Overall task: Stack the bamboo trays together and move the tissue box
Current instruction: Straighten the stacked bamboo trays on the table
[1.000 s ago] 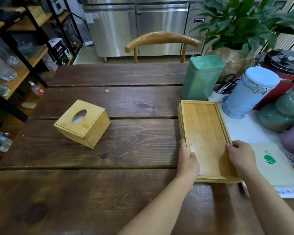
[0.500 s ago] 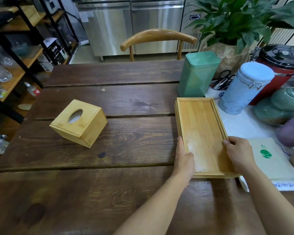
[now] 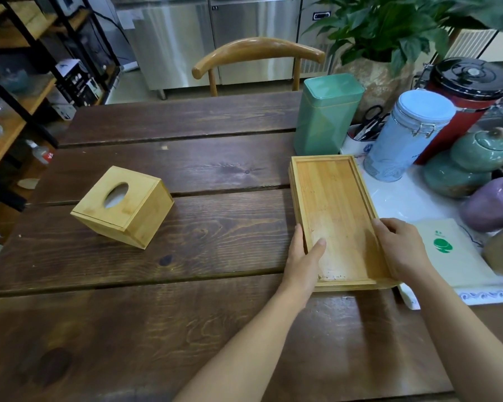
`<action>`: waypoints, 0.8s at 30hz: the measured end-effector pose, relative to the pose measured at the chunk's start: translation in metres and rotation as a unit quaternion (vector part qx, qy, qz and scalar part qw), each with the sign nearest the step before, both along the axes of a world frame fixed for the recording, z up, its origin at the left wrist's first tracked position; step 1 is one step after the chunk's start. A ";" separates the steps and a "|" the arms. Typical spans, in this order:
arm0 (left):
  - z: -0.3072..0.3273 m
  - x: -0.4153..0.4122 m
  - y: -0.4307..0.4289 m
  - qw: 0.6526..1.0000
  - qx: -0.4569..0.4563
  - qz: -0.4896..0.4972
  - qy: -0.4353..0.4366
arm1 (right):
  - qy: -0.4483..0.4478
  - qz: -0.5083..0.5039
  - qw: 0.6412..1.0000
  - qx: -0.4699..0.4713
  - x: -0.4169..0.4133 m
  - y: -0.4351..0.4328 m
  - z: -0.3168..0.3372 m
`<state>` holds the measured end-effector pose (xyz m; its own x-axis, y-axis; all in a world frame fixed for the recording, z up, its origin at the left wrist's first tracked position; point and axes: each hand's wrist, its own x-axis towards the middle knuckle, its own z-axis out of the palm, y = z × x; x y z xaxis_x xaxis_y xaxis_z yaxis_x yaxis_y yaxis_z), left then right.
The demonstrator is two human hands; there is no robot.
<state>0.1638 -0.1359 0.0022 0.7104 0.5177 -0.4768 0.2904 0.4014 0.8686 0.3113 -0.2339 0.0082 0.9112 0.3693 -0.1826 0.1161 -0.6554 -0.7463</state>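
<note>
Both hands, left (image 3: 304, 258) and right (image 3: 401, 250), are gripping the trays (image 3: 334, 210) with closed fingers; the box (image 3: 122, 206) is lying at 9 o'clock, nearer the left.

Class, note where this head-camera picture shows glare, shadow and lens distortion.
Head view: glare streaks the steel cabinets; soft shadow lies under the tissue box; wide-angle bending curves the table planks; the shelves at the left edge look soft.

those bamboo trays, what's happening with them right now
A person is squaring up the stacked bamboo trays on the wooden table, left hand on the near left edge, right hand on the right edge. The tissue box sits untouched to the left, apart from both hands.
</note>
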 end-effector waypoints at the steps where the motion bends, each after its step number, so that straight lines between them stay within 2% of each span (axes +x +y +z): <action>1: -0.002 -0.006 0.002 1.000 0.014 -0.020 -0.011 | -0.004 0.008 1.000 0.010 -0.001 -0.005 0.001; 4: -0.011 -0.027 0.006 0.988 0.103 -0.114 -0.013 | 0.020 0.038 0.997 0.058 -0.009 -0.026 0.005; 7: -0.021 -0.041 0.002 0.957 0.213 -0.196 0.012 | 0.076 0.119 0.988 0.065 -0.017 -0.049 0.002; 15: -0.032 -0.045 -0.001 0.926 0.333 -0.179 0.002 | 0.009 0.264 0.964 -0.007 -0.027 -0.064 0.007; 18: -0.034 -0.046 0.002 0.923 0.348 -0.166 0.000 | -0.044 0.260 0.964 -0.038 -0.025 -0.066 0.002; 24: -0.034 -0.046 0.004 0.919 0.356 -0.169 -0.010 | -0.050 0.252 0.966 -0.015 -0.023 -0.071 -0.003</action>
